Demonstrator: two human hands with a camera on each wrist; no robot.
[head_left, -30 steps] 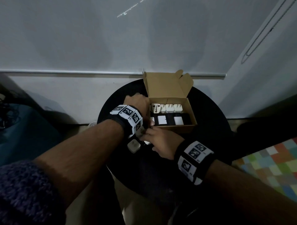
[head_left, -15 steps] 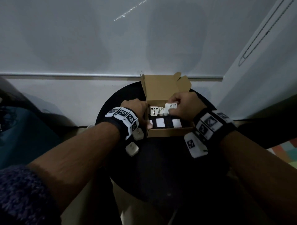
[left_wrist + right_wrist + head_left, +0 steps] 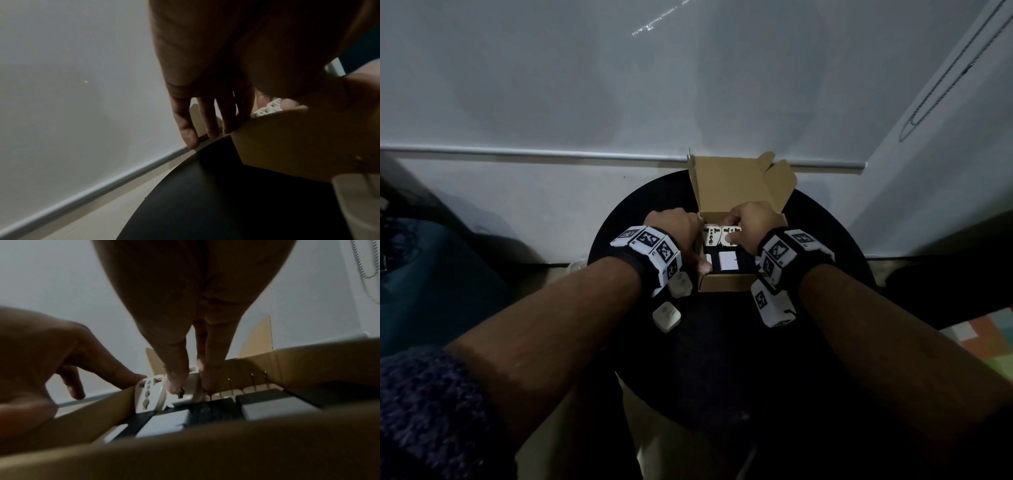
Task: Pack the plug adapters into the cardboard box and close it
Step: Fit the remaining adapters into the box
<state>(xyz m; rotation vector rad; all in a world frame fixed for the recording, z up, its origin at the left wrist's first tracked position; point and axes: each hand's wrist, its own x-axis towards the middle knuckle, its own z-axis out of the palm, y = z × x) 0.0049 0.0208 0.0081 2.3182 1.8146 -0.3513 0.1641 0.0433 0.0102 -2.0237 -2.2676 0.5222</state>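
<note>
The brown cardboard box (image 3: 726,282) stands on a round black table with its lid (image 3: 732,185) upright. White plug adapters fill its back row and black-and-white ones (image 3: 727,263) its front row. My right hand (image 3: 743,224) reaches into the back row and pinches a white adapter (image 3: 186,398) between thumb and fingers (image 3: 213,363), beside a socket-faced adapter (image 3: 149,395). My left hand (image 3: 676,228) holds the box's left wall (image 3: 298,142), fingers (image 3: 207,123) outside, thumb over the rim. Two loose white adapters (image 3: 667,316) (image 3: 681,285) lie left of the box.
The table (image 3: 722,370) stands close to a white wall with a rail (image 3: 551,154) along it. Dark blue fabric (image 3: 431,281) lies at the left and a coloured checked mat (image 3: 993,329) at the right. One loose adapter (image 3: 359,207) sits just under my left wrist.
My right hand rose from the table in front of the box with a white adapter and moved into the back row. My left hand stayed on the box's left wall.
</note>
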